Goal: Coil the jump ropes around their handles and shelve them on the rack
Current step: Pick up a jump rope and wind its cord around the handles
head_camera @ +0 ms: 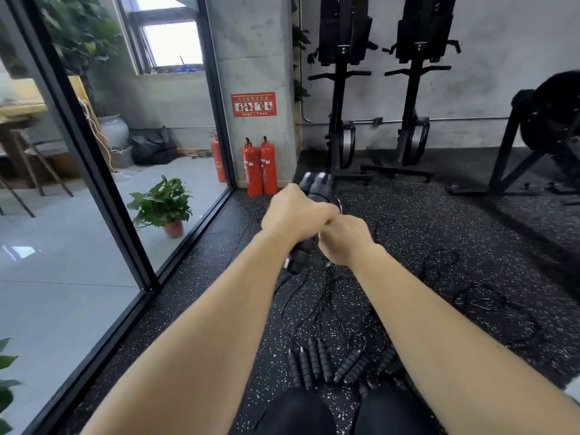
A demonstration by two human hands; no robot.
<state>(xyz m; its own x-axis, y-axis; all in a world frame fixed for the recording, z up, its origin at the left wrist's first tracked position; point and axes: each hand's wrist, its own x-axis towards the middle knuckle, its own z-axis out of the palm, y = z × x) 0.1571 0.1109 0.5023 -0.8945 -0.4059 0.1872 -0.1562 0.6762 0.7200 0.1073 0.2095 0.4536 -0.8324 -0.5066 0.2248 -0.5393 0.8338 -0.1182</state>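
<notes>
— From nine o'clock first?

— Glass wall (108, 196) there, with a potted plant (161, 205) behind it on pale tiles. Toward eleven, two red fire extinguishers (260, 166) against a concrete pillar (254, 58).

— And dead centre?

— Left hand (295, 216) wrapped tight around a pair of black handles (315, 189), held side by side and tilted toward one o'clock, probably to make one thick core for winding. Touching it at four o'clock, right hand (343, 238) with fingers curled in, seemingly pinching the cord (326, 277) near the lower ends of the pair. Exact grip hidden behind the knuckles. Likely kept close to hold each turn taut.

— Rest of that cord?

— Hanging loose from under the hands down to the speckled rubber floor (423, 221) toward six o'clock. Any wraps already made too blurred to count.

— More to do?

— Plenty. At six o'clock, other ropes (315, 362) bunched just ahead of the knees (301, 412), ribbed grips together, lines tangled and spreading toward four. Not yet coiled.

— Farther right?

— Two upright exercise machines (340, 89) against the wall at one o'clock. No rack recognisable anywhere.
</notes>
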